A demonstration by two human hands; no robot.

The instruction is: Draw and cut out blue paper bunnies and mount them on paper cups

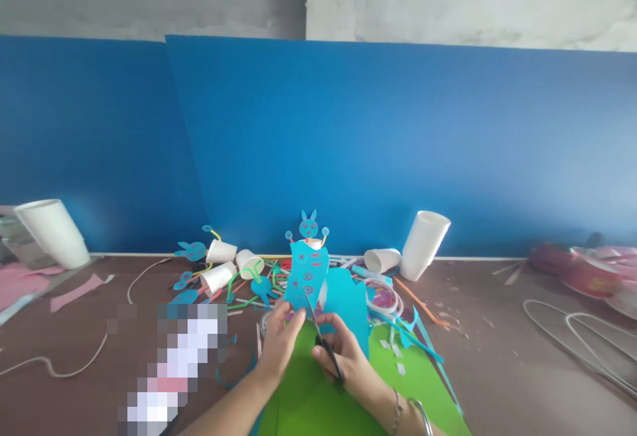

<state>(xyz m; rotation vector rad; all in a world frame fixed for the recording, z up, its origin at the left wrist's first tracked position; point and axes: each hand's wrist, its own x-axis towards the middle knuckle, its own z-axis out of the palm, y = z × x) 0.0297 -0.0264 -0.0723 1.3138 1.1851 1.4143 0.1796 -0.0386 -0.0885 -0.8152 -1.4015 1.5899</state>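
Observation:
My left hand [280, 340] pinches the lower edge of a blue paper piece [309, 270] with red drawings on it. In my right hand [343, 350] are black-handled scissors [318, 336], their blades pointing up at the lower part of that paper. Below both hands lie green sheets [303, 389], and a larger blue sheet [346, 303] rests on them. Behind the held paper a blue rabbit face [308, 227] stands on a white cup, with small round pieces on either side.
White cups [219, 278] lie on their sides among straws and blue cutouts to the left. Stacked cups stand at right [425, 243] and far left [54, 233]. White cables [572, 316] and paper scraps lie on the brown table [497, 369]. A blue panel [373, 144] rises behind.

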